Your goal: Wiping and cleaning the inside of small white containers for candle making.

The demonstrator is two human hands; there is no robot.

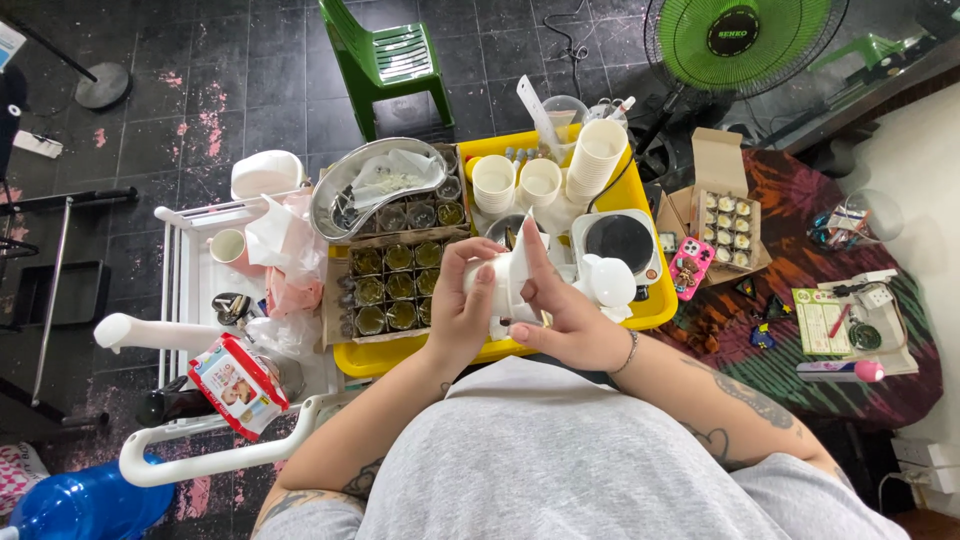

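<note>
The yellow tray [655, 305] is crowded, with the box of small jars [395, 285] at nine o'clock from the hands, paper cup stacks [540, 180] at twelve and the hotplate [620, 243] at two, leaving little free room.

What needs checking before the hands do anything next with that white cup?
1. Left hand grips white cup: ok.
2. Right hand on the cup too: ok.
3. Cup held above yellow tray: ok.
4. Cup contents: cannot tell, opening hidden.
5. Small jars in cardboard box upright: ok.
6. Stacked paper cups standing on tray: ok, though the tall stack leans.
</note>
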